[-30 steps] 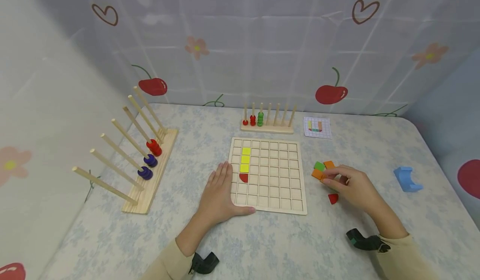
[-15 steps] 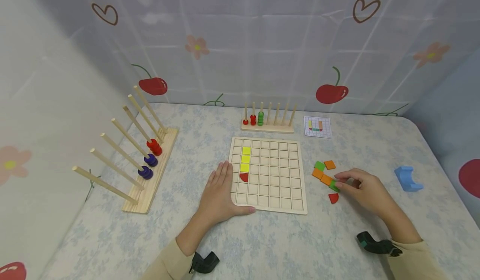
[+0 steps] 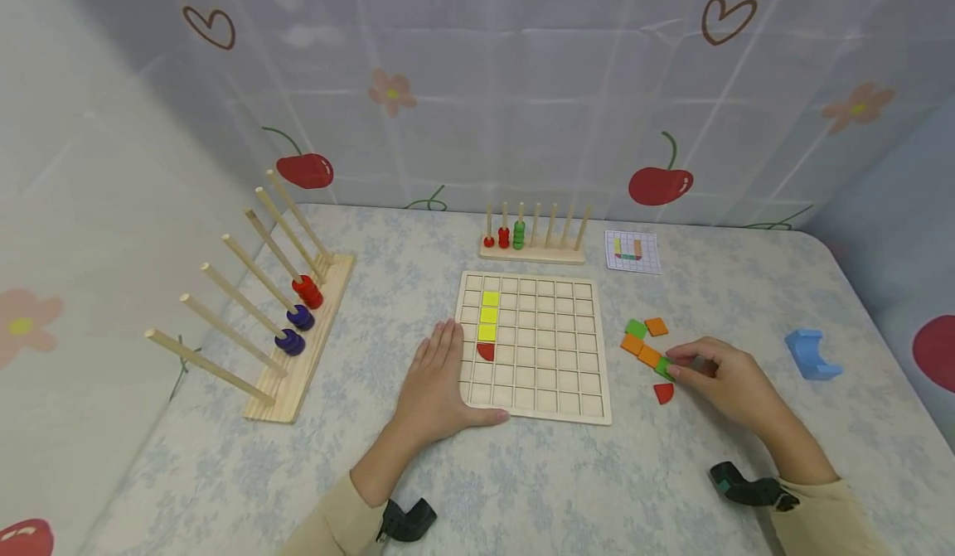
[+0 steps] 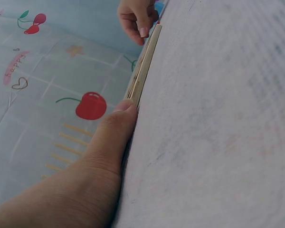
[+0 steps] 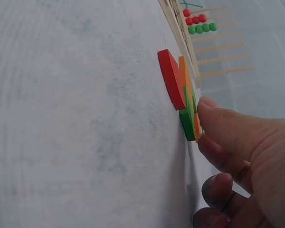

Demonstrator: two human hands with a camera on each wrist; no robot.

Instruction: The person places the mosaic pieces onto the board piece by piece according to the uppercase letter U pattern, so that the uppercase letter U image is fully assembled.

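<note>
1. Head view: the left hand (image 3: 433, 382) lies flat on the bench (image 3: 559, 481), fingers close together at the board's left edge, thumb spread out to the right at its near edge.
2. The board (image 3: 525, 374) is in the middle of the bench. Its second column from the left holds three yellow tiles (image 3: 488, 315) in a row, with a red quarter (image 3: 487, 351) just nearer.
3. The right hand (image 3: 727, 378) is right of the board, its thumb and forefinger at the near green tile (image 3: 663, 366); whether they pinch it I cannot tell. Three orange tiles (image 3: 632, 344) and the far green tile (image 3: 636, 329) lie beside it, and the loose quarter (image 3: 663, 394), also red, lies just nearer.
4. Beyond the board stands the small rack (image 3: 531, 255) with red and green beads, a printed card (image 3: 632, 252) to its right. The big rack (image 3: 317, 336) is at the left; a blue block (image 3: 804, 357) is at the right.
5. Left wrist view: the thumb touches the board's edge; the right hand appears beyond.
6. Right wrist view: the thumb and forefinger tips are apart, right beside the near green tile. The loose quarter lies near it, and the small rack shows farther off.
</note>
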